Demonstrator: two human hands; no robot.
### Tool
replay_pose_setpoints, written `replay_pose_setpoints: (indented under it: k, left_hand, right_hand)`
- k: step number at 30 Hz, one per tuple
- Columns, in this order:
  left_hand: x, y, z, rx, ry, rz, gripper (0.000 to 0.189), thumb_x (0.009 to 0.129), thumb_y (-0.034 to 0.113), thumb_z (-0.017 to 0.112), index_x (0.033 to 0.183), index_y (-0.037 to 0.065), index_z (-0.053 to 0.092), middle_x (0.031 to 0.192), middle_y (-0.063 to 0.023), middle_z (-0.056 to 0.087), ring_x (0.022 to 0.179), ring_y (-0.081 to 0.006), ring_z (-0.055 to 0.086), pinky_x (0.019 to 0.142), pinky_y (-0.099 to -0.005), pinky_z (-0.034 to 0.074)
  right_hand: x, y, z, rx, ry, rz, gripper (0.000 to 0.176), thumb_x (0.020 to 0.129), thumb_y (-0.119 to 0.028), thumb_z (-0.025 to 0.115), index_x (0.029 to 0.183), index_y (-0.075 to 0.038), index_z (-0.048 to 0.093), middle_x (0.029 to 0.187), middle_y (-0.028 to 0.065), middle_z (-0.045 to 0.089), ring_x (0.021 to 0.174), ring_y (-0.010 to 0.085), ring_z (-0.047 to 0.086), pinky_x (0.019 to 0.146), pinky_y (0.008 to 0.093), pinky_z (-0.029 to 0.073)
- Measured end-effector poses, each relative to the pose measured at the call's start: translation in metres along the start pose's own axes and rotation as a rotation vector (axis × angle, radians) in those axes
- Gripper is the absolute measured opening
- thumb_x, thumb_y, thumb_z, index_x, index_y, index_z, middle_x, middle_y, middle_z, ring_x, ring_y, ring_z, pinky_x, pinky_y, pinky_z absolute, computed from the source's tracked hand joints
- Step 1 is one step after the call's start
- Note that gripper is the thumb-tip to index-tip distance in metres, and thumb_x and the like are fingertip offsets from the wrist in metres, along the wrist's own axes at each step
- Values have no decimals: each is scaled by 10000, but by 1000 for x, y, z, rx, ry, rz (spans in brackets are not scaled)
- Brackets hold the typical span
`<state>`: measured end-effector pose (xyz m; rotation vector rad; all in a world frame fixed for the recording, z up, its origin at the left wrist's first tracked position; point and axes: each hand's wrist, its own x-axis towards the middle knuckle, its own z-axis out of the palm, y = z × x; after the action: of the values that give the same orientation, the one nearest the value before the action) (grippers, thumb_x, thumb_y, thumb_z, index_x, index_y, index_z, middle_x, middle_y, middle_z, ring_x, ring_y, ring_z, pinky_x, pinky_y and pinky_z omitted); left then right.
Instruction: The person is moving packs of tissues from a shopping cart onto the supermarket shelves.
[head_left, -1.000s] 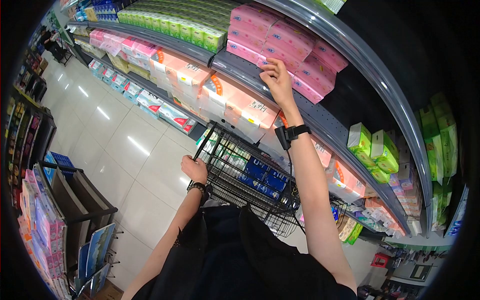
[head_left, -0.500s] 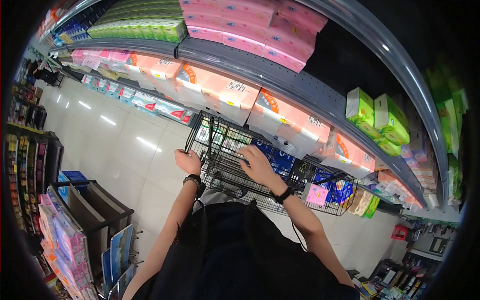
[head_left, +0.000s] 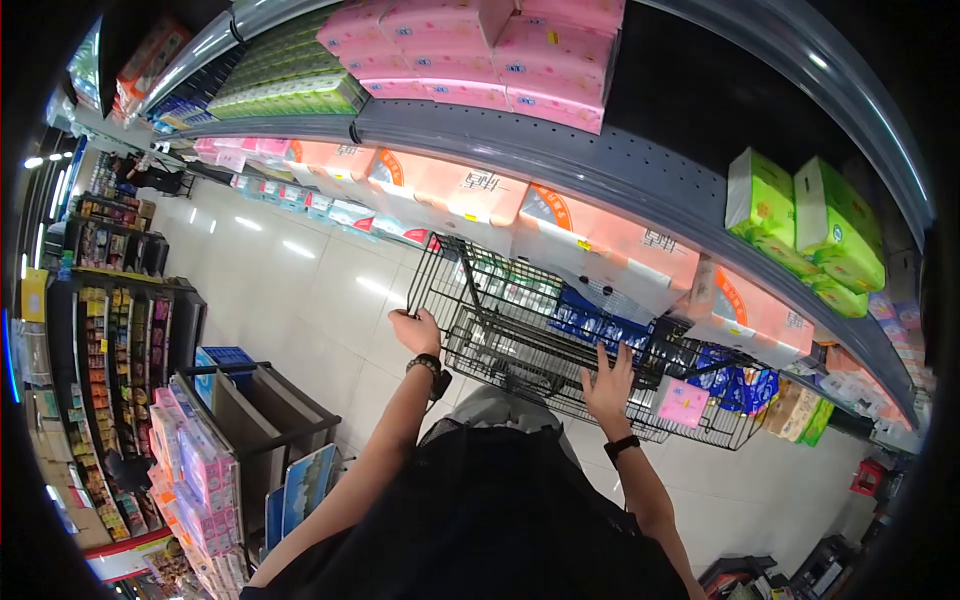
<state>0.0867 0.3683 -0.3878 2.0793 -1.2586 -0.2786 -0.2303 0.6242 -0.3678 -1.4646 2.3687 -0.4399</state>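
Observation:
A black wire shopping cart (head_left: 490, 352) stands in front of me, beside the shelf. My left hand (head_left: 416, 330) is closed around the left end of the cart's frame. Above the cart's near side is my right hand (head_left: 608, 390), its fingers spread and holding nothing; whether it touches the wire I cannot tell. A pink square pack (head_left: 683, 403) lies toward the cart's right end. Blue packs (head_left: 745, 388) show around the cart's right part, and whether they are inside it or behind it is unclear.
Large peach-coloured packs (head_left: 605, 245) line the lower shelf. Pink tissue packs (head_left: 440, 45) and green packs (head_left: 835, 215) sit on the shelf above (head_left: 480, 130). At the lower left stands a display rack (head_left: 290, 400) beside stacked pink and purple packs (head_left: 200, 470). Farther left are stocked shelves (head_left: 120, 380).
My right hand has moved right along the cart, from its left-middle part toward the pink pack. The view has turned, and my left hand remains at the cart's left end.

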Motion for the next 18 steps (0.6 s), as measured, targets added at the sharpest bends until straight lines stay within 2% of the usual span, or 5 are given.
replay_pose_setpoints:
  k: [3, 8, 10, 18]
  left_hand:
    - [-3, 3, -3, 0, -39, -53, 326, 830, 82, 695, 1065, -20, 493, 909, -235, 630, 862, -426, 652, 825, -513, 506]
    - [0, -7, 3, 36, -30, -44, 322, 840, 80, 682, 1078, -15, 487, 885, -223, 632, 856, -420, 653, 823, -511, 506]
    - [-2, 0, -2, 15, -67, -69, 313, 845, 82, 673, 1075, -16, 485, 892, -224, 631, 856, -420, 652, 821, -511, 505]
    - [-1, 2, -2, -59, -59, -60, 277, 833, 57, 660, 1038, -30, 496, 897, -255, 621, 853, -445, 642, 815, -525, 499]
  right_hand:
    - [-2, 2, 1, 1, 55, -33, 631, 952, -374, 665, 1505, -100, 530, 1580, 304, 330, 1476, 481, 299, 1143, 590, 322]
    - [-2, 0, 2, 0, 65, -19, 622, 945, -352, 675, 1502, -114, 535, 1585, 285, 336, 1470, 475, 308, 1145, 592, 323]
    - [-2, -1, -2, -8, 68, -19, 593, 957, -300, 678, 1493, -95, 529, 1579, 283, 338, 1459, 467, 328, 1148, 586, 320]
    - [-5, 1, 3, -38, 110, -22, 566, 947, -285, 659, 1472, -103, 552, 1551, 284, 388, 1439, 468, 367, 1140, 563, 347]
